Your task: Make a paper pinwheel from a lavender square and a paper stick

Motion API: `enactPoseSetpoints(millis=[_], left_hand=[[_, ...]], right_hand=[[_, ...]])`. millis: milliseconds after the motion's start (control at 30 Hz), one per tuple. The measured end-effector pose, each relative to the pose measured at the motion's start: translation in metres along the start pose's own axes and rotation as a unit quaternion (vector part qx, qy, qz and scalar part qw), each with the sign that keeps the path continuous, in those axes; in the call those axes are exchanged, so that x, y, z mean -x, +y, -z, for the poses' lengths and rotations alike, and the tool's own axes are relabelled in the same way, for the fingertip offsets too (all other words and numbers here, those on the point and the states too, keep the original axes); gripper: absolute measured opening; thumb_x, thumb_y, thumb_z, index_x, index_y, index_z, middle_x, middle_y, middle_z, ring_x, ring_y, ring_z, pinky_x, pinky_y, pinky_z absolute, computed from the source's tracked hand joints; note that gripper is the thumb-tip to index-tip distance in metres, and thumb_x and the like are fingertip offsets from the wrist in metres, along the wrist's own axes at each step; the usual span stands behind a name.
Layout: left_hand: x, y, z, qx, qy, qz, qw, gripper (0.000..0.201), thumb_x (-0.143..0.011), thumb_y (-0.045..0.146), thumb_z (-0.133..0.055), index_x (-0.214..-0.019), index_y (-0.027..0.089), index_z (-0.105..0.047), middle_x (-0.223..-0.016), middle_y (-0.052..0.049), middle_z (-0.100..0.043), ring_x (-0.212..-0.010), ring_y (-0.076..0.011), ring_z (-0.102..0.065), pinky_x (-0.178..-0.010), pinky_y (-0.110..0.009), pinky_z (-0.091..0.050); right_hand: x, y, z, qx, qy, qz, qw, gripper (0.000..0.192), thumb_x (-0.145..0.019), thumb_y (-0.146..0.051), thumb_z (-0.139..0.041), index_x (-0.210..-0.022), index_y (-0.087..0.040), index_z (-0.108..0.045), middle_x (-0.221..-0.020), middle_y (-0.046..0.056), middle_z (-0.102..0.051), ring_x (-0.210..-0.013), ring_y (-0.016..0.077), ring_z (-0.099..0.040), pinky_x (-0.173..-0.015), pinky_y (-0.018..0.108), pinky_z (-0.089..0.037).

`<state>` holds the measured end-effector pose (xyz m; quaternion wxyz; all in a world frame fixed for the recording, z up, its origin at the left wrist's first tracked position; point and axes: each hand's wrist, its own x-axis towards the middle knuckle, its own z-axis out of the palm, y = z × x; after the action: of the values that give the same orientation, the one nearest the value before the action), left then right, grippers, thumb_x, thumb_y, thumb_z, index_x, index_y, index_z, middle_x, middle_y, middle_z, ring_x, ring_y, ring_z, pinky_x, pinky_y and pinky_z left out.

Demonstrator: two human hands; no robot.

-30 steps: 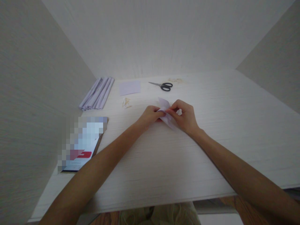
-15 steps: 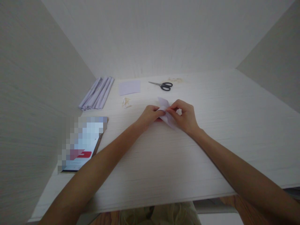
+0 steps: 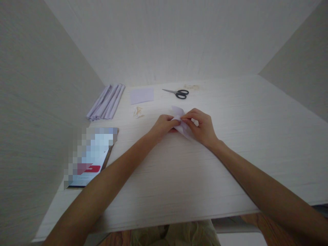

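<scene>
A small, pale lilac piece of paper [image 3: 178, 111], bent out of flat, is held between my two hands above the table. My left hand [image 3: 164, 124] grips its left side, thumb on top and fingers underneath. From the right, my right hand [image 3: 201, 124] pinches the paper near its middle between thumb and forefinger. Whether something small is also in that pinch, I cannot make out. Beyond the hands lie black-handled scissors [image 3: 181, 94], blades pointing left.
At the back left are several rolled lilac papers [image 3: 107, 102] and a flat lilac sheet [image 3: 141, 95]. Thin whitish and tan bits [image 3: 138, 112] lie near it, more bits [image 3: 191, 87] behind the scissors. A tablet [image 3: 102, 150] rests beside my left forearm. Walls enclose the white table [image 3: 174, 191].
Almost nothing differs. My right hand's fingertips have shifted very slightly to the left with the paper; both hands keep their hold.
</scene>
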<state>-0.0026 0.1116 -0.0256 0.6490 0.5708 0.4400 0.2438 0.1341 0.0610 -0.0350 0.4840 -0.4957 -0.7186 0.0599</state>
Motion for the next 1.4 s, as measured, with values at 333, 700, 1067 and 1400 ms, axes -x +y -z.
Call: enactPoseSetpoints(millis=[333,700,1067,1400], left_hand=[[0.0018,0.0020,-0.0010,-0.001,0.000,-0.003,1.000,0.006,-0.061,0.015,-0.055,-0.060,0.010,-0.059,-0.054,0.002,-0.055,-0.050,-0.0062,-0.049,-0.056,-0.020,-0.040],[0.0015,0.0023,-0.0009,-0.010,-0.005,-0.003,1.000,0.006,-0.061,0.014,-0.056,-0.058,0.010,-0.057,-0.053,0.002,-0.054,-0.049,-0.0060,-0.048,-0.054,-0.020,-0.039],[0.0012,0.0003,-0.0007,-0.013,-0.024,-0.011,1.000,0.005,-0.061,0.014,-0.054,-0.062,0.010,-0.058,-0.055,0.003,-0.055,-0.051,-0.0056,-0.049,-0.055,-0.019,-0.038],[-0.0015,-0.0045,0.0005,-0.015,-0.031,-0.022,0.999,0.008,-0.061,0.015,-0.053,-0.064,0.011,-0.059,-0.057,0.003,-0.055,-0.053,-0.0066,-0.050,-0.062,-0.021,-0.041]], right_hand=[[-0.0020,-0.0033,-0.0045,0.014,0.026,-0.032,0.999,0.018,-0.073,-0.023,-0.055,-0.057,-0.018,-0.047,-0.059,-0.002,-0.047,-0.057,0.0109,-0.044,-0.052,0.024,-0.035],[-0.0019,-0.0028,-0.0032,0.032,0.052,-0.054,0.997,0.014,-0.074,-0.020,-0.051,-0.060,-0.018,-0.049,-0.058,-0.002,-0.047,-0.056,0.0109,-0.043,-0.053,0.025,-0.035],[-0.0024,-0.0022,-0.0036,0.040,0.052,-0.100,0.993,0.014,-0.071,-0.019,-0.052,-0.058,-0.018,-0.048,-0.057,-0.002,-0.047,-0.054,0.0108,-0.043,-0.052,0.025,-0.034],[-0.0021,0.0020,-0.0046,0.023,0.049,-0.124,0.991,0.013,-0.072,-0.020,-0.052,-0.059,-0.018,-0.051,-0.058,-0.001,-0.051,-0.056,0.0118,-0.046,-0.054,0.027,-0.036]])
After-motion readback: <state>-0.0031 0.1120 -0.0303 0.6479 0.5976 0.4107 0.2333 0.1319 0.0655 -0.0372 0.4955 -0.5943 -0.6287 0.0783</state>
